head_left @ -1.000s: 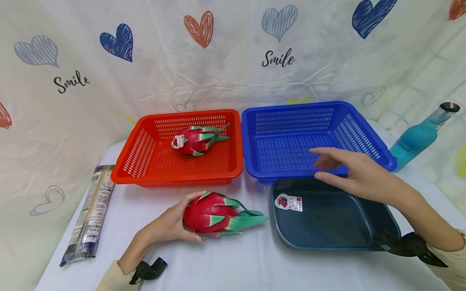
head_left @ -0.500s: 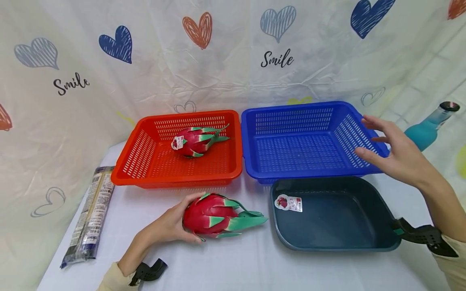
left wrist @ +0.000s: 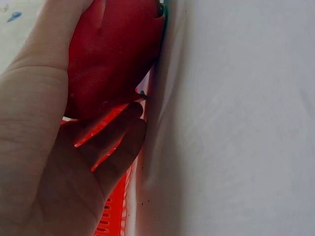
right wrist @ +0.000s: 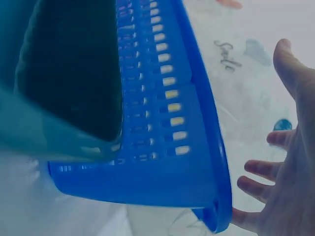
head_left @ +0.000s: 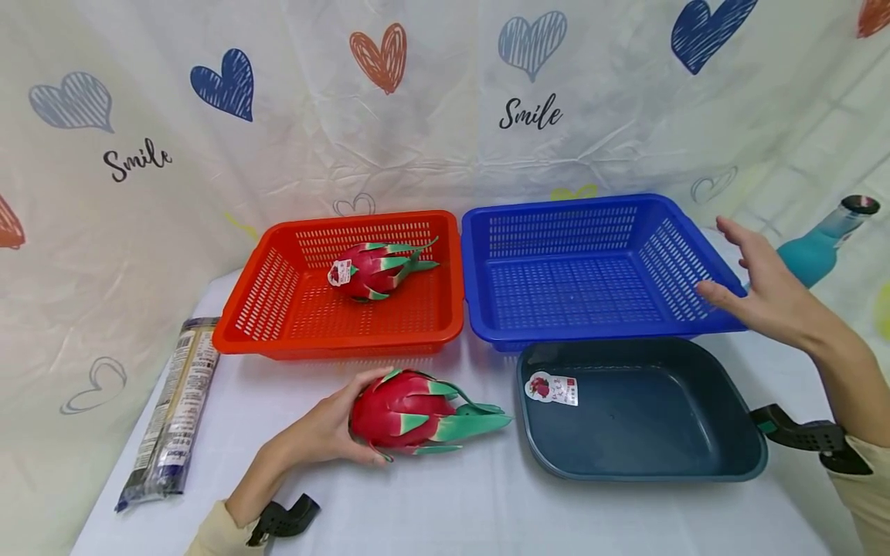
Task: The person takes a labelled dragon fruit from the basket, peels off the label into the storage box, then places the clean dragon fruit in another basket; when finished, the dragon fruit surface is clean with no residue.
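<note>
My left hand (head_left: 344, 425) grips the blunt end of a red dragon fruit (head_left: 410, 409) on the white table, its green-tipped scales pointing right. In the left wrist view the thumb side and curled fingers lie about the fruit's red skin (left wrist: 110, 54). My right hand (head_left: 772, 289), holding nothing, hovers with spread fingers by the right rim of the blue basket (head_left: 549, 293). From the right wrist, the fingers (right wrist: 256, 189) appear right at that rim. Another dragon fruit (head_left: 375, 272), bearing a label, lies inside the red basket (head_left: 278, 316).
In front of the blue basket stands a dark teal tray (head_left: 619, 432) with a dragon fruit sticker (head_left: 552, 388) inside. Behind my right hand is a bottle of blue liquid (head_left: 810, 251). A long plastic-wrapped package (head_left: 170, 417) lies at the left table edge.
My right hand has moved right, from over the front of the blue basket and the tray to the basket's right rim. The left hand and its dragon fruit stay put.
</note>
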The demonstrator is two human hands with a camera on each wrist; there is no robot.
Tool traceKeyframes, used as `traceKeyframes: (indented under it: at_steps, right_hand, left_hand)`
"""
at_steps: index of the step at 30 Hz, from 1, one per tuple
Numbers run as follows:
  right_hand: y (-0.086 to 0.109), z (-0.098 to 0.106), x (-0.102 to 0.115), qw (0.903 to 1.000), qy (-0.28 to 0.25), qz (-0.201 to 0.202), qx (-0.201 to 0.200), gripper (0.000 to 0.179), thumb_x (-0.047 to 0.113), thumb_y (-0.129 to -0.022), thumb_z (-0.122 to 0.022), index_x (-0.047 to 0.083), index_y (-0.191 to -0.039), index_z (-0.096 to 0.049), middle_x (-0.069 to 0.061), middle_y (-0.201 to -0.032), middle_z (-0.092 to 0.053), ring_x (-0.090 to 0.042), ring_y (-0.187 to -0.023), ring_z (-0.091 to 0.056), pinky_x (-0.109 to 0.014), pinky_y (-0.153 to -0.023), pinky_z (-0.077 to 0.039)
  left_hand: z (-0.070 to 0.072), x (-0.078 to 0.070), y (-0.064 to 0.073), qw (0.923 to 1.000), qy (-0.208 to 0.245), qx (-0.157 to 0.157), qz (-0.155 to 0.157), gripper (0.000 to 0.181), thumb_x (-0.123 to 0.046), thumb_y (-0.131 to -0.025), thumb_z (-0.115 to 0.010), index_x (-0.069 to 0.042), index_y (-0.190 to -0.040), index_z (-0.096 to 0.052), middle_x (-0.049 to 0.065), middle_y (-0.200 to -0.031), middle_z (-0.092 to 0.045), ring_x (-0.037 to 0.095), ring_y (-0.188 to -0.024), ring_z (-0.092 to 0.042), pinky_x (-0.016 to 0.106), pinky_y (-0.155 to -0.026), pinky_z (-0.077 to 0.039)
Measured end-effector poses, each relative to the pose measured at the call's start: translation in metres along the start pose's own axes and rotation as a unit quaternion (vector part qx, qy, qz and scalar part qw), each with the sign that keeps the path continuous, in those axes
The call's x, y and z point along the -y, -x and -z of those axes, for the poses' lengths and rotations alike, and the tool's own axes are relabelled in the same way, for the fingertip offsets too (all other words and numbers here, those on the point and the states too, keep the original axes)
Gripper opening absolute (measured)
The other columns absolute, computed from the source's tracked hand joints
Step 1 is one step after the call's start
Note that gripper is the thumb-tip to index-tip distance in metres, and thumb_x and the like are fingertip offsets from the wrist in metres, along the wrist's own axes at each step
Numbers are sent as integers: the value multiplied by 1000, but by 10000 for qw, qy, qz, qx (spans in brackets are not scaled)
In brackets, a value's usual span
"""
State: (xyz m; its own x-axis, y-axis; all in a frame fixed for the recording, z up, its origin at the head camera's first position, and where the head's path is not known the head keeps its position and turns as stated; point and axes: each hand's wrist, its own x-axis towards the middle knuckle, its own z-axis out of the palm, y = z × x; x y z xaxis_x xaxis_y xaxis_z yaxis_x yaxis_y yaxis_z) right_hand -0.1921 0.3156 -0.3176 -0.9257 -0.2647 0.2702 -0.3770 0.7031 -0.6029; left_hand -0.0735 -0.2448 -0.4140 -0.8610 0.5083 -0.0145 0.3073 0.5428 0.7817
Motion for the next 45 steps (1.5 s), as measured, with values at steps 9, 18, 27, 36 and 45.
traceKeyframes:
  at_steps: [9, 18, 27, 36, 45]
  right_hand:
    - [-1, -2, -23, 9991, -216, -56, 352, 89, 28, -91, -56, 13, -157, 3, -28, -160, 3, -55, -143, 2, -80, -104, -2]
    - [1, -5, -37, 9967, -245, -439, 640, 95, 35, -92, -54, 19, -155, 14, -21, -161, 15, -56, -143, 8, -83, -99, -2]
    - [1, -6, -46, 9945, -112, -488, 919, 98, 37, -92, -55, 22, -153, 20, -31, -157, 14, -67, -134, -3, -85, -94, -8]
    - [-2, -10, -47, 9930, -86, -366, 1116, 102, 28, -88, -61, 30, -153, 18, -28, -159, 8, -63, -135, -10, -84, -97, -10]
    - [-6, -10, -44, 9876, 346, -620, 1400, 102, 39, -92, -57, 11, -152, 20, -19, -158, 27, -58, -141, 12, -82, -100, -3]
  left_hand:
    - [0, 0, 0, 10000, 51, 47, -18, 107, -37, -65, -89, -35, -149, -22, -6, -148, -40, 22, -134, -44, 27, -91, -54]
    - [-1, 0, -2, 10000, 25, 38, -22, 107, -38, -65, -89, -32, -148, -23, -6, -149, -40, 23, -135, -43, 31, -91, -56]
    - [-2, 0, -4, 10000, 20, 82, 8, 107, -39, -65, -89, -34, -148, -22, -7, -149, -39, 21, -135, -43, 32, -92, -56]
    - [-2, -1, -2, 9999, -135, 38, 16, 108, -41, -65, -89, -34, -148, -22, -6, -146, -43, 21, -132, -47, 29, -91, -55]
    - [0, -5, 2, 9995, -315, 35, 90, 109, -43, -65, -88, -33, -149, -20, -7, -144, -44, 20, -130, -48, 32, -90, -57]
